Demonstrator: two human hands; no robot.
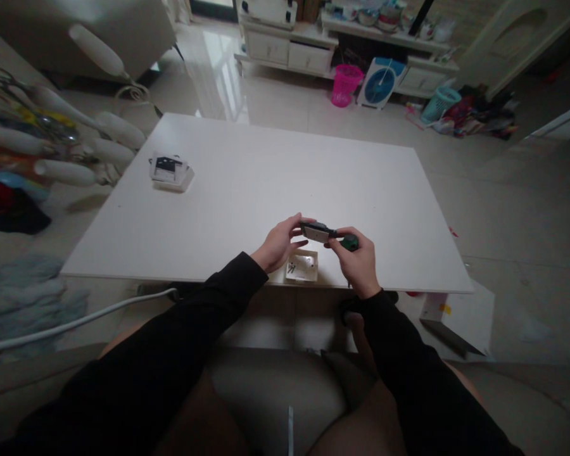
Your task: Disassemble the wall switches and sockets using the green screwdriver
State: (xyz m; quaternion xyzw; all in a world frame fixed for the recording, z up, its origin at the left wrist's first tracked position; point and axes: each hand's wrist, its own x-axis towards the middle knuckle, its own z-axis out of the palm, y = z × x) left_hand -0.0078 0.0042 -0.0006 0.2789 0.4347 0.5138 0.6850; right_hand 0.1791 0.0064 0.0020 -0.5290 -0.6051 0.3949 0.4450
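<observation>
My left hand (281,242) grips one end of a small flat dark device with a pale panel (316,233), held tilted above the table's near edge. Thumb and fingers of my right hand (356,256) close round a green-handled tool (349,242) that looks like a screwdriver. Its tip is hidden, and those fingers meet the device's right end. Just below the device, a small white open box (302,278) sits on the table, with a few tiny dark pieces like screws in it.
On the white table (266,171), a stack of white boxes (171,177) with dark items stands at the far left. A lamp with white arms (99,126) crowds the left side. Beyond are a pink basket (346,85), a blue fan (380,83) and a cabinet (270,50).
</observation>
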